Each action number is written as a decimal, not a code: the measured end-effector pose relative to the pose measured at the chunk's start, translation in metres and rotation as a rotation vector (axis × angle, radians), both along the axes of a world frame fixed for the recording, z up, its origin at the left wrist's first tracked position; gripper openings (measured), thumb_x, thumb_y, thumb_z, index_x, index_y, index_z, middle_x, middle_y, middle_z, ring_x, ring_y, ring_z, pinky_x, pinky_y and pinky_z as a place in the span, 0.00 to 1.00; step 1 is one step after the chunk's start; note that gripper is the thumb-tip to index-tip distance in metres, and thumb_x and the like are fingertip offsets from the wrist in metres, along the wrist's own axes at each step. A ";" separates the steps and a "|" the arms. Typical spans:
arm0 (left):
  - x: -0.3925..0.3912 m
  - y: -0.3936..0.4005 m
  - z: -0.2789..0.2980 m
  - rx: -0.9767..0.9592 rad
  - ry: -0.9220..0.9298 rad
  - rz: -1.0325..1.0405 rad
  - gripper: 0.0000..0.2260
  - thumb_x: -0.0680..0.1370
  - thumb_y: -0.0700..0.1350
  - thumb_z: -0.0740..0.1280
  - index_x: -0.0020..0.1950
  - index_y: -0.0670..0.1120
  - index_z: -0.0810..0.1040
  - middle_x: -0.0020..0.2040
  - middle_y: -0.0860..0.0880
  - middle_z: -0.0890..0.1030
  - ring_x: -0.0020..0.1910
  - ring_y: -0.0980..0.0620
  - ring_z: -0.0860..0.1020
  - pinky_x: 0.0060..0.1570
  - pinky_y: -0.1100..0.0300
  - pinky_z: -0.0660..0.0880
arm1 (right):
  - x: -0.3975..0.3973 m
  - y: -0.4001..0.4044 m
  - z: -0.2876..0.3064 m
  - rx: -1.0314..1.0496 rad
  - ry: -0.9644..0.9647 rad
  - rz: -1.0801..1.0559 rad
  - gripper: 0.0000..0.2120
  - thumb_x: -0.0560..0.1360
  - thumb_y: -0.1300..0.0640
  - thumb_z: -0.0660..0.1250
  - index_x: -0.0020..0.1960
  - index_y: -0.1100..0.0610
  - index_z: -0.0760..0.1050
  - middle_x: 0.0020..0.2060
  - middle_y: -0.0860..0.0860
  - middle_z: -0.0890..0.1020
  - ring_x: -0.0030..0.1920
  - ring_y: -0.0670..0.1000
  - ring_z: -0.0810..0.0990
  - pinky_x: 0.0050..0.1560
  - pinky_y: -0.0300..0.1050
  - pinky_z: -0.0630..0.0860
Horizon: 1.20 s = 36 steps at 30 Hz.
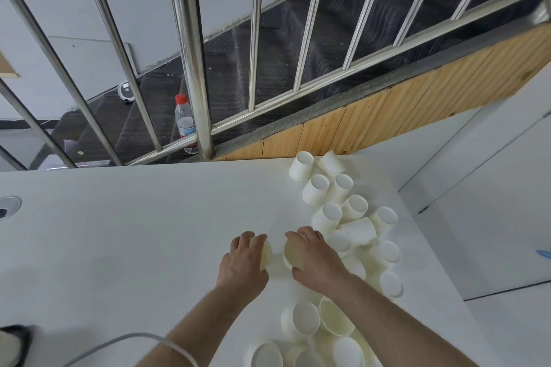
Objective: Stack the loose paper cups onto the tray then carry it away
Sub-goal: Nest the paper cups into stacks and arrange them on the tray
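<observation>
**A:** What are the hands doing?

**B:** Each is curled around one cup. The left hand point(243, 262) grips a small white paper cup lying on its side point(264, 256), mouth turned toward the right. The right hand point(316, 256) grips a second white paper cup point(291, 256), its tan-looking inside facing left. So the two cups lie on the white tabletop point(134, 232) with their long axes roughly in one line, running left to right, a small gap apart.

**A:** Which goes into which?

**B:** I can't say for sure. Both show an open mouth toward the gap (or so it looks; the fingers hide much of each), so my guess is one must be turned before they nest.

**A:** And the rest of the cups?

**B:** The loose pile of white paper cups point(351, 217) lies to the right of the hands, running from the table's far edge to near the person, touching the right wrist side. The right hand is plainly nearer; the left would have to reach across.

**A:** Anything in them? And the tray?

**B:** Those whose mouths face up look empty. No tray is in view, so nothing is on it yet by my reading.
</observation>
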<state>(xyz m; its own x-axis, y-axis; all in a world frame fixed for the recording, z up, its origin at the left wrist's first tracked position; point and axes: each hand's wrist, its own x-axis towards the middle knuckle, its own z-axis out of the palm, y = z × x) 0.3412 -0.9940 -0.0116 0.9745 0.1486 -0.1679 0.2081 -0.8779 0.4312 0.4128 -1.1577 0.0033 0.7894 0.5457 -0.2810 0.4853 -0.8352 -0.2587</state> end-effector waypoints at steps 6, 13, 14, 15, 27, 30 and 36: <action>-0.025 0.001 0.018 0.010 -0.038 -0.008 0.29 0.74 0.46 0.65 0.74 0.53 0.58 0.71 0.52 0.61 0.69 0.49 0.62 0.58 0.57 0.73 | -0.031 -0.002 0.016 0.007 -0.037 -0.022 0.35 0.73 0.56 0.67 0.76 0.49 0.57 0.68 0.48 0.62 0.68 0.51 0.63 0.56 0.47 0.76; -0.080 0.001 0.037 0.009 -0.084 -0.011 0.29 0.74 0.45 0.64 0.74 0.53 0.58 0.72 0.52 0.61 0.70 0.49 0.61 0.58 0.56 0.73 | -0.088 0.001 0.037 0.038 -0.081 -0.036 0.35 0.73 0.55 0.66 0.77 0.49 0.56 0.70 0.48 0.60 0.69 0.51 0.62 0.56 0.45 0.75; -0.092 0.002 0.041 0.005 -0.094 -0.007 0.29 0.74 0.45 0.64 0.74 0.52 0.58 0.72 0.52 0.61 0.70 0.49 0.61 0.58 0.56 0.73 | -0.099 0.003 0.039 0.050 -0.079 -0.045 0.35 0.73 0.56 0.67 0.77 0.49 0.56 0.70 0.48 0.60 0.69 0.51 0.62 0.57 0.45 0.74; -0.098 0.003 0.042 -0.003 -0.103 -0.002 0.29 0.74 0.46 0.65 0.74 0.52 0.58 0.72 0.52 0.61 0.70 0.49 0.61 0.58 0.56 0.73 | -0.106 0.004 0.041 0.063 -0.084 -0.054 0.35 0.73 0.56 0.67 0.77 0.49 0.56 0.70 0.48 0.60 0.69 0.51 0.61 0.58 0.45 0.74; -0.267 0.060 0.074 0.009 -0.188 0.110 0.30 0.74 0.47 0.64 0.74 0.53 0.58 0.73 0.52 0.61 0.71 0.50 0.61 0.59 0.58 0.72 | -0.255 0.064 0.061 0.195 -0.102 0.021 0.36 0.72 0.56 0.67 0.77 0.47 0.57 0.69 0.47 0.59 0.71 0.50 0.60 0.57 0.44 0.75; -0.295 0.083 0.078 0.003 -0.205 0.145 0.30 0.74 0.47 0.64 0.75 0.53 0.58 0.73 0.53 0.60 0.71 0.50 0.60 0.61 0.57 0.70 | -0.278 0.086 0.066 0.205 -0.093 0.057 0.36 0.73 0.56 0.67 0.77 0.46 0.56 0.70 0.47 0.59 0.71 0.49 0.59 0.57 0.44 0.75; -0.346 0.147 0.081 -0.006 -0.277 0.208 0.29 0.75 0.48 0.64 0.75 0.54 0.58 0.73 0.54 0.60 0.71 0.52 0.60 0.60 0.61 0.69 | -0.319 0.154 0.071 0.247 -0.064 0.127 0.35 0.73 0.57 0.65 0.77 0.46 0.57 0.69 0.46 0.58 0.72 0.49 0.59 0.57 0.43 0.75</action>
